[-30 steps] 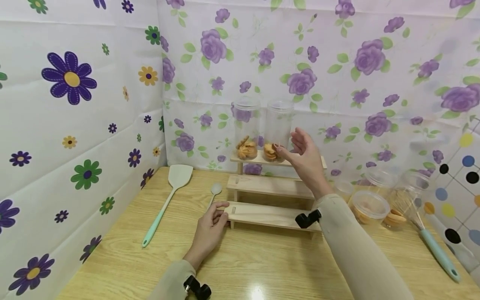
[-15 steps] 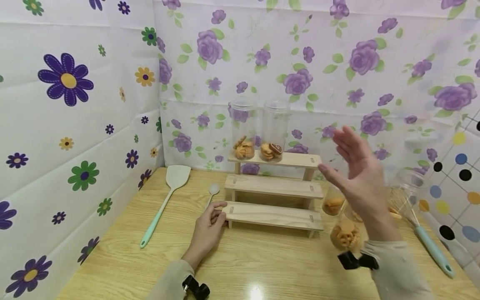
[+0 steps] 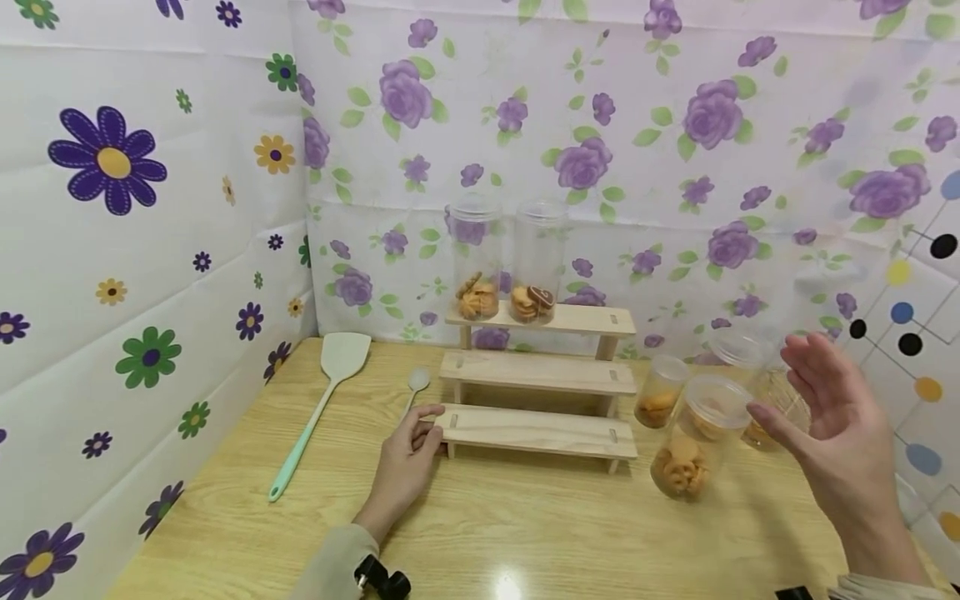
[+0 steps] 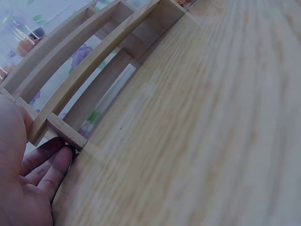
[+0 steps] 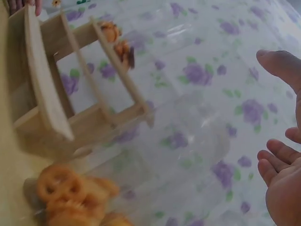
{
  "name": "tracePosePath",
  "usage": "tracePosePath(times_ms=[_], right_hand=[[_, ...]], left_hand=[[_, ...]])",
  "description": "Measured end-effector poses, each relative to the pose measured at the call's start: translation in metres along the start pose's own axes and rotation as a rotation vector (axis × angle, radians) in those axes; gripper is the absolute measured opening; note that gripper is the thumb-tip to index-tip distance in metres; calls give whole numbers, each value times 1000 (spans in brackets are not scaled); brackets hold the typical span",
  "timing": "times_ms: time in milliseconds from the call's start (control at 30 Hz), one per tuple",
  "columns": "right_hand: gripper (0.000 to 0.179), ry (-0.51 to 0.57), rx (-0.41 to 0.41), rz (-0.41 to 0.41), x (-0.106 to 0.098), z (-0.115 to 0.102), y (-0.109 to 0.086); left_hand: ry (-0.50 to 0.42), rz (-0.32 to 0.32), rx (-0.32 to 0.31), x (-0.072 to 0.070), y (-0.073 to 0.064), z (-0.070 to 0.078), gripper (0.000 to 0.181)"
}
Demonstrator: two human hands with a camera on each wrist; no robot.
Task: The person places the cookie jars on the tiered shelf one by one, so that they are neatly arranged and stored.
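A three-tier wooden display rack (image 3: 536, 429) stands on the table. My left hand (image 3: 405, 458) grips the left end of its lowest tier; in the left wrist view, the left hand's fingers (image 4: 54, 169) curl beneath the board, beside the rack's leg. Two tall clear jars, a left one (image 3: 476, 250) and a right one (image 3: 542, 250), stand on the top tier with cookies at the bottom. My right hand (image 3: 843, 433) is in the air at the right with thumb and fingers spread, holding nothing. Nearest it is a clear jar of pretzel-shaped cookies (image 3: 681, 468).
Behind that jar are a smaller jar (image 3: 660, 392) and another clear jar (image 3: 738, 346). A whisk (image 3: 787, 396) is partly hidden by the right hand. A spatula (image 3: 322, 417) and a spoon (image 3: 417, 381) lie left of the rack. Patterned cloths (image 3: 630, 83) enclose the table.
My right hand has moved from beside the right jar on the top tier across to the right, over the other jars. My left hand has stayed at the rack's end.
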State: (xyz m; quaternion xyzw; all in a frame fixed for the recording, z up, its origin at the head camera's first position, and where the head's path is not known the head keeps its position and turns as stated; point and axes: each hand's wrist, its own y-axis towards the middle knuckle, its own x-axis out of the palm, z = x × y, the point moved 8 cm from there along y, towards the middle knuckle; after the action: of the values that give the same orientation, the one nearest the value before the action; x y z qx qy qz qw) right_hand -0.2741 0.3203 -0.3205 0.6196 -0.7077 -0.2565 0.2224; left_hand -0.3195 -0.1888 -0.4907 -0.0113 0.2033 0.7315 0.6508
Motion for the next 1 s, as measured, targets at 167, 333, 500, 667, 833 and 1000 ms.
tracePosePath(times_ms=[167,333,500,667,833,1000], right_hand=[[102,29,61,-29,-9,36,-22],[101,32,106,-86,-5,70,-44],[100,14,156,-118,-1,95,-58],[96,-16,221,-131,3,112,-67],[89,8,252,-109,4,126,-74],[84,19,258,-107,3,135,-80]], left_hand=[[2,3,17,-2,0,2,30],[-7,2,17,0,1,2,30],[-21,-4,10,1,1,3,30],[-19,1,2,0,-2,2,30],[-21,1,-3,0,-2,2,31],[-17,5,-7,-1,-1,4,30]])
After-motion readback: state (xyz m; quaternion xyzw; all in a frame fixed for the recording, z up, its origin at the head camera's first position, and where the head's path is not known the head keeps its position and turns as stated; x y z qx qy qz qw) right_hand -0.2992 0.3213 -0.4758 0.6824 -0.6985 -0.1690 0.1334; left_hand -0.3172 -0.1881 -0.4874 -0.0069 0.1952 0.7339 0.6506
